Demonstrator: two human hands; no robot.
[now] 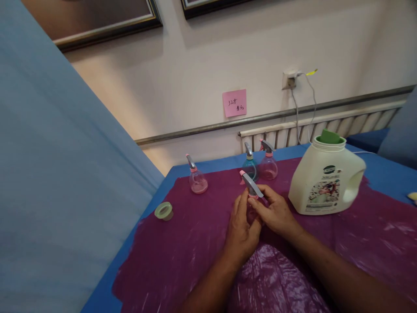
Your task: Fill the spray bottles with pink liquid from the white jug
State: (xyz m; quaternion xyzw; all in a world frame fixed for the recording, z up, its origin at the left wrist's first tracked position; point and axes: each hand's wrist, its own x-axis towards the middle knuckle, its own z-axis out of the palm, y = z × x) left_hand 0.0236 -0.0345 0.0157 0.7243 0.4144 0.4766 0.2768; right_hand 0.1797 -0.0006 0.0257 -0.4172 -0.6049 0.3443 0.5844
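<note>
Both of my hands are on one small spray bottle [252, 186] with a grey and pink trigger head, standing upright over the purple plastic sheet [182, 256]. My left hand [242, 226] wraps the bottle's round body, which is mostly hidden by the fingers. Up at the pink collar, my right hand [276, 214] grips with its thumb and fingers just under the grey head. Behind the hands stand a teal spray bottle [250, 168] and a pink one [269, 167]. Another pink spray bottle [198, 180] is farther left.
A large cream jug [325, 187] stands close to my right forearm, something green in its mouth. On the left lies a pale green cap [163, 211]. A blue curtain [58, 174] borders the left side. Behind the table are a radiator [329, 126] and a socket with cables [289, 81].
</note>
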